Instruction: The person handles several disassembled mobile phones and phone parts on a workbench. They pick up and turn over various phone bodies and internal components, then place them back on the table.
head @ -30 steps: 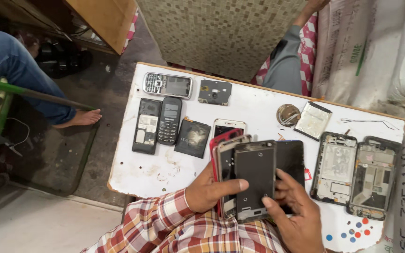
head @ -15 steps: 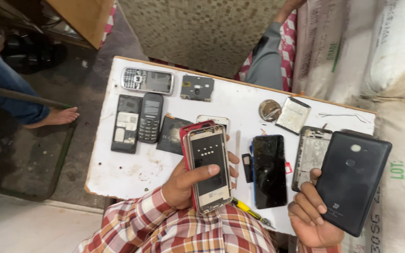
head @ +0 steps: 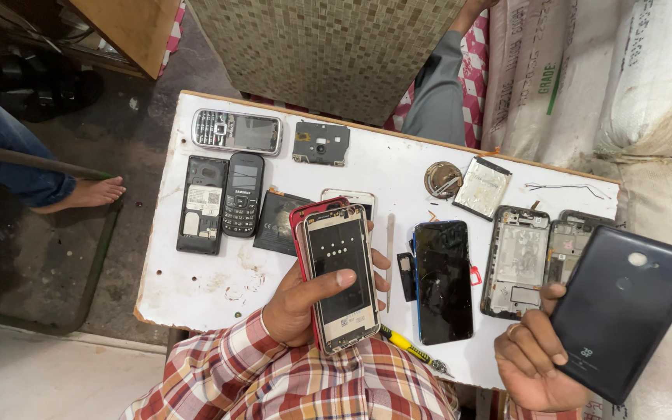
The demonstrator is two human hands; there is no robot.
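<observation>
Far left of the white table (head: 196, 288): a silver keypad phone (head: 236, 131) along the back edge. Below it, an opened phone back shell (head: 201, 204) beside a black bar phone (head: 242, 193), then a dark flat battery (head: 279, 222), partly tucked under what I hold.

Left hand (head: 299, 305): fingers curled behind a stack of opened handsets (head: 339, 274), thumb pressed across the bare metal-framed front one; a red-edged one sits behind it. Grip is closed and firm, stack tilted up off the table edge near my lap.

By my reading, the step in hand is disassembly: cover separated from body. The next move would call for setting one piece down or freeing a hand for a tool, since both are full.

Centre: a thin pale pry stick (head: 390, 257) lies just right of the stack, and a yellow-handled screwdriver (head: 410, 348) rests near the front edge, partly under the stack. A black smartphone (head: 442, 280) lies face up, with a camera-plate piece (head: 320, 143) at the back.

Right of centre: a round coil part (head: 442, 179), a silvery battery (head: 482, 187), and two stripped phone frames (head: 516, 261) side by side.

Right hand (head: 533, 362): fingers wrapped on the lower corner of a dark back cover (head: 624, 307), held out past the table's right end.

In the way: bare table room is mostly at front left. Another person's foot (head: 87, 193) rests on the floor at left, a grey sleeve (head: 437, 93) beyond the table.
</observation>
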